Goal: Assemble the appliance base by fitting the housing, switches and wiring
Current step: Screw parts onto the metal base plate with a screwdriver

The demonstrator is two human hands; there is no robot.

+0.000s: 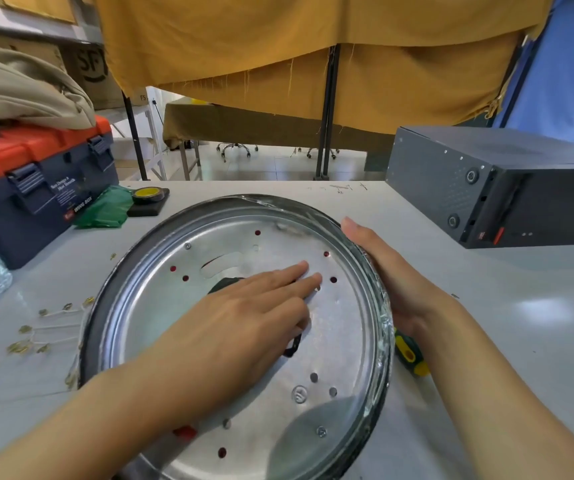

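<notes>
A round metal base plate (244, 341) lies flat on the pale table (486, 323), in front of the person, and everything else sits around it. The left hand (244, 317) rests palm-down on the middle of the plate, fingers straight and close together, pressing on the metal and covering part of a dark opening (223, 284) there. The right hand (382, 271) lies along the plate's right rim, fingers stretched out against the edge, steadying it rather than curling round it. Small holes in the plate show red behind them, and a few screws sit in its surface.

Just beside the plate's right rim, under the right wrist, lies a yellow and green screwdriver handle (410, 355). Left of the plate lie brass-coloured terminals on pale wires (36, 332). Beyond the plate's far left edge sit a roll of tape (148, 195) and a green bag (108, 209), with a blue and orange toolbox (36, 181) further left. A dark metal case (486, 188) stands well to the plate's right.
</notes>
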